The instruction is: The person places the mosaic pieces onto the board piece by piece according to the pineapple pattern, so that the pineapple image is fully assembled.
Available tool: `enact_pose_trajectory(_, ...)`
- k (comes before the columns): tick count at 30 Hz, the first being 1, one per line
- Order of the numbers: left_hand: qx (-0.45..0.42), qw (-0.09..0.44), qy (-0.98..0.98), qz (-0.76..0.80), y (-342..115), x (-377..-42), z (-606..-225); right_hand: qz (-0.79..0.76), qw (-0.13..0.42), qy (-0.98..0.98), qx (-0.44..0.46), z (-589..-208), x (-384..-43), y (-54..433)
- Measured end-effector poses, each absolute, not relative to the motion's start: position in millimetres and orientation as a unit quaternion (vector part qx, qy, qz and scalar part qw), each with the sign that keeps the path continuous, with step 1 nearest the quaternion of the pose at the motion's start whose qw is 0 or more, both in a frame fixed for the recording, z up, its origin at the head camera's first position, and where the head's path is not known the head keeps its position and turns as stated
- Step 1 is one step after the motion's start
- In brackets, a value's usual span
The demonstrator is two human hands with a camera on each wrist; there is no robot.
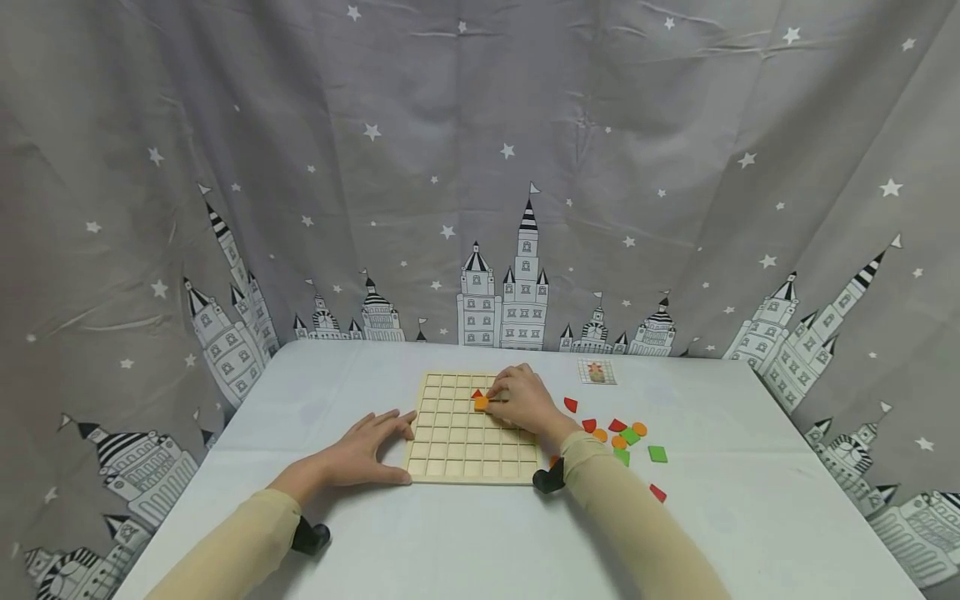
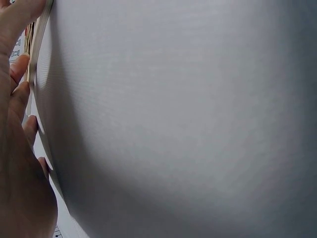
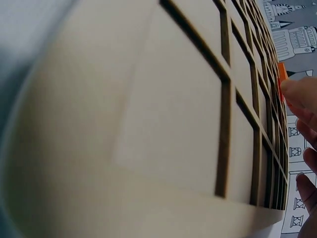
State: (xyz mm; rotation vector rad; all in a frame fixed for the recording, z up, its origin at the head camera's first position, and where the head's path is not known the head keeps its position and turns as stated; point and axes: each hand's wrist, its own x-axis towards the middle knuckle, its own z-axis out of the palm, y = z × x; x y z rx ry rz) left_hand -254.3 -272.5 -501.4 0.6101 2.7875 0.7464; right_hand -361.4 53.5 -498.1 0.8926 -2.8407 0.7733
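A pale wooden grid board lies on the white table. My right hand reaches over its upper part, thumb and fingertips pinching an orange square tile close above the cells. Just behind that tile, a small red triangular tile sits in the grid. In the right wrist view the orange tile shows at the fingertips, near the far end of the board. My left hand lies at the board's left side with fingers spread, its fingertips and thumb touching the edge. The left wrist view shows mostly tabletop.
Right of the board are scattered red pieces, orange discs and green squares, some partly behind the right forearm. A small picture card with a grid lies at the back right. A grey castle-print curtain hangs behind the table.
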Motion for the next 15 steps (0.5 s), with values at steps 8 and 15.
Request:
enact_pose_trajectory(8,0.209,0.092,0.942,0.247,-272.3,-254.7,-501.2,0.255,0.035,-0.924,0.282,-501.7,-361.3,49.5)
enact_pose_trajectory(15,0.213,0.090,0.941,0.249,-272.8,-253.1,-500.0,0.266,0.038,-0.920,0.285,-502.5,-360.0,48.4)
